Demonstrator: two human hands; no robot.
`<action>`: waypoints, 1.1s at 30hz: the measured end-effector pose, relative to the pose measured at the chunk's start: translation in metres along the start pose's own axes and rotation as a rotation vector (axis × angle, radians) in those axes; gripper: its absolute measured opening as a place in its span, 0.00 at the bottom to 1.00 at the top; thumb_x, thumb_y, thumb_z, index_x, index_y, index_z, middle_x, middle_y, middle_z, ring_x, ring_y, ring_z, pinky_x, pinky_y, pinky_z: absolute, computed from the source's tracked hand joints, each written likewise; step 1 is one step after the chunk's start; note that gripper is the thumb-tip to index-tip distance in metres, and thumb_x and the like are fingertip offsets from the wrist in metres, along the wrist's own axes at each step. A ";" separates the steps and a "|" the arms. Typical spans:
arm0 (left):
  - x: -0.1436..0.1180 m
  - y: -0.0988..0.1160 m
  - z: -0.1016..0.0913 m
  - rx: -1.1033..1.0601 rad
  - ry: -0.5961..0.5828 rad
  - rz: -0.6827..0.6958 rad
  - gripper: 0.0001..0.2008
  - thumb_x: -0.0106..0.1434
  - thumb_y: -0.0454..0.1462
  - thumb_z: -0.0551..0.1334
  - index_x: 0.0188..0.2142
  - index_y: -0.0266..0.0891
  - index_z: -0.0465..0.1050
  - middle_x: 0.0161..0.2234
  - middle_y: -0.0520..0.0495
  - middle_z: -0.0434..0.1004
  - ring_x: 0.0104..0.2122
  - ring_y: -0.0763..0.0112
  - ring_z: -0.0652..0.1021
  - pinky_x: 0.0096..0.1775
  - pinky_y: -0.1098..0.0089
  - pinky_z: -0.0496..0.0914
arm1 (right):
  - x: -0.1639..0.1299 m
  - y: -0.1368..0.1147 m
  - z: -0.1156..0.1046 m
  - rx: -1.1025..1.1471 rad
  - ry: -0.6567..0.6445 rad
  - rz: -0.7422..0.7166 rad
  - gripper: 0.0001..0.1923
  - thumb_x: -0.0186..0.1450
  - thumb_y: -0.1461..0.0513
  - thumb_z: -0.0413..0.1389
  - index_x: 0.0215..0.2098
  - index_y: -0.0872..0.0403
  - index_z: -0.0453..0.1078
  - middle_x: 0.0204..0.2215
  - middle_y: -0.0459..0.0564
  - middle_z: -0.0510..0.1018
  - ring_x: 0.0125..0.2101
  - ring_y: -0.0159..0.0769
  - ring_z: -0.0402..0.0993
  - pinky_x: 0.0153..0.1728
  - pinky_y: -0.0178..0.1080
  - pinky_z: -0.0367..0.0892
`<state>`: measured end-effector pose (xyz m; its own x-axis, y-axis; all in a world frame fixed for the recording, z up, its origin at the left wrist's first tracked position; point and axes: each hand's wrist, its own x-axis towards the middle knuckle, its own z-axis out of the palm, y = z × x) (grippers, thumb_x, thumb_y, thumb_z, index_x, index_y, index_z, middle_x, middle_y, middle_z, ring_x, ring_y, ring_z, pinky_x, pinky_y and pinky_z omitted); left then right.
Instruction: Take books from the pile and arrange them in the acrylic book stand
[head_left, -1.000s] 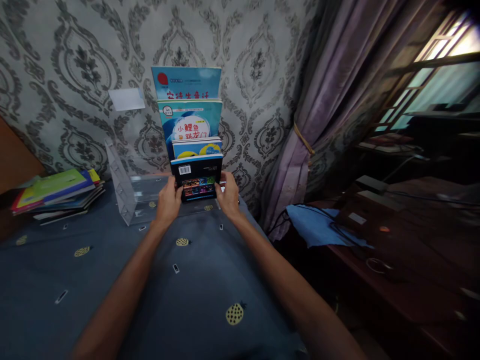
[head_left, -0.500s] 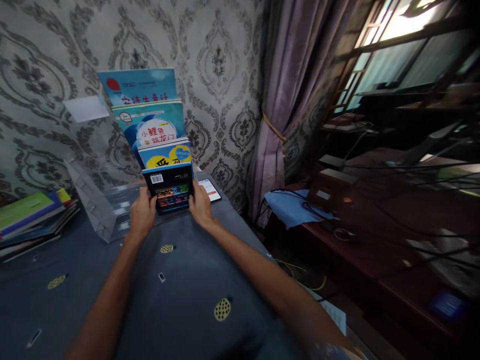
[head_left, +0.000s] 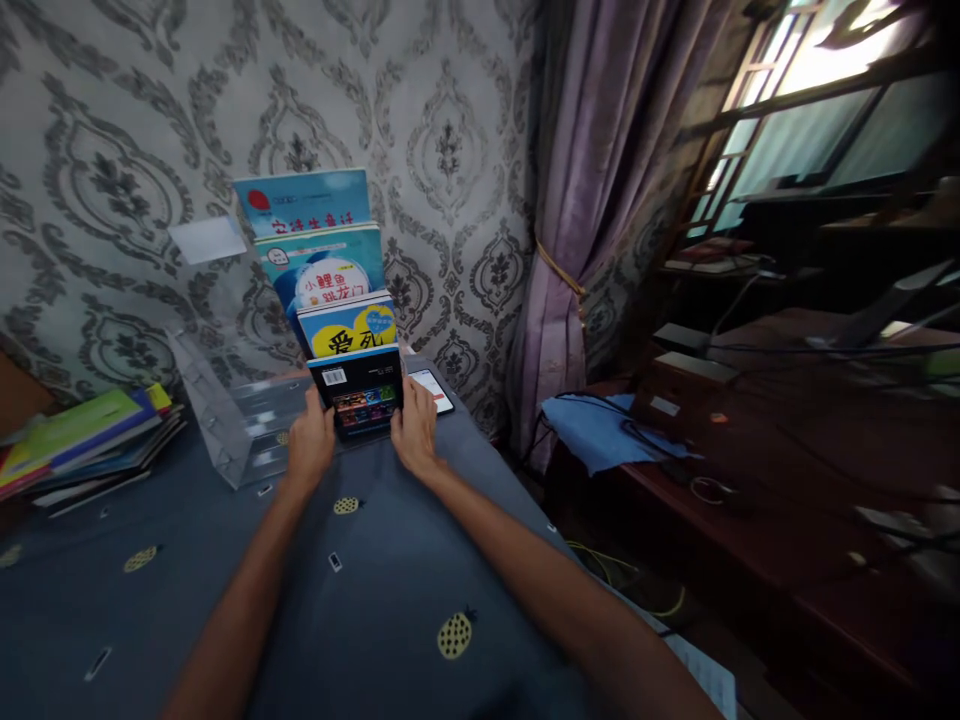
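- At the far edge of the table (head_left: 225, 620), against the patterned wall, a clear stepped rack (head_left: 225, 420) holds four books in rising rows on its right side.
- Lowest and nearest is the black book (head_left: 358, 390), back cover out, with a barcode at its top left corner; it stands upright in the front row.
- Left hand (head_left: 310, 447) grips the black book's left edge, fingers curled around it; right hand (head_left: 415, 432) clasps the right edge the same way, thumb to the front.
- Behind it stands a yellow book (head_left: 346, 328), then a book with a white fish picture (head_left: 324, 270), then a blue book with red letters (head_left: 304, 200) at the top.
- Compared with a second ago, both hands keep the same hold on the black book, which sits a little lower against the yellow one; more of the yellow cover shows now. Judging by that, the book seems nearly seated in its slot, with the hands steadying it.
- A phone (head_left: 433, 388) with a lit screen lies just right of the right hand, on the blue pineapple-print cloth.
- To the far left lies a flat pile of books (head_left: 82, 440), well apart from the rack.
- Right of the table hang a purple curtain (head_left: 592, 220) and a blue cloth (head_left: 600, 425) draped over a dark wooden desk.
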<state>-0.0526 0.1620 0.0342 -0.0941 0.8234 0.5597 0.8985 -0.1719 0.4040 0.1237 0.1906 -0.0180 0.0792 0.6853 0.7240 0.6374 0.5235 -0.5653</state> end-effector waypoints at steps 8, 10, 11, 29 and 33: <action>-0.002 0.004 0.005 0.072 -0.027 -0.023 0.30 0.71 0.36 0.49 0.70 0.32 0.48 0.43 0.33 0.82 0.37 0.52 0.83 0.38 0.62 0.73 | -0.006 0.020 0.018 0.006 0.026 0.008 0.30 0.70 0.63 0.43 0.70 0.58 0.54 0.66 0.65 0.62 0.66 0.52 0.57 0.64 0.60 0.56; -0.002 0.005 0.007 0.067 -0.037 -0.035 0.30 0.71 0.36 0.49 0.70 0.32 0.47 0.46 0.31 0.82 0.39 0.52 0.83 0.39 0.61 0.73 | -0.008 0.024 0.024 0.025 0.032 0.011 0.30 0.71 0.62 0.42 0.70 0.56 0.54 0.66 0.65 0.62 0.66 0.52 0.58 0.63 0.61 0.57; -0.002 0.005 0.008 0.059 -0.039 -0.040 0.30 0.71 0.36 0.49 0.71 0.33 0.47 0.47 0.31 0.81 0.40 0.52 0.83 0.40 0.61 0.73 | -0.010 0.026 0.026 0.032 0.038 0.010 0.29 0.71 0.61 0.42 0.70 0.56 0.53 0.66 0.65 0.62 0.66 0.52 0.58 0.63 0.62 0.58; -0.001 0.013 0.004 0.085 -0.167 -0.146 0.36 0.71 0.33 0.50 0.74 0.43 0.35 0.57 0.35 0.76 0.50 0.56 0.81 0.48 0.62 0.73 | -0.011 0.022 0.023 0.150 0.073 0.024 0.31 0.72 0.56 0.42 0.70 0.58 0.52 0.66 0.66 0.62 0.67 0.54 0.56 0.63 0.64 0.56; -0.001 0.010 0.003 0.115 -0.205 -0.109 0.35 0.71 0.31 0.48 0.73 0.39 0.36 0.58 0.33 0.74 0.51 0.55 0.80 0.48 0.60 0.73 | -0.010 0.019 0.019 0.129 0.052 0.031 0.33 0.71 0.56 0.43 0.71 0.60 0.49 0.66 0.68 0.62 0.66 0.55 0.57 0.63 0.63 0.57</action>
<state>-0.0418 0.1611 0.0352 -0.1151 0.9280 0.3543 0.9317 -0.0229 0.3626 0.1205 0.2028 -0.0436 0.1389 0.6770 0.7228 0.5303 0.5655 -0.6316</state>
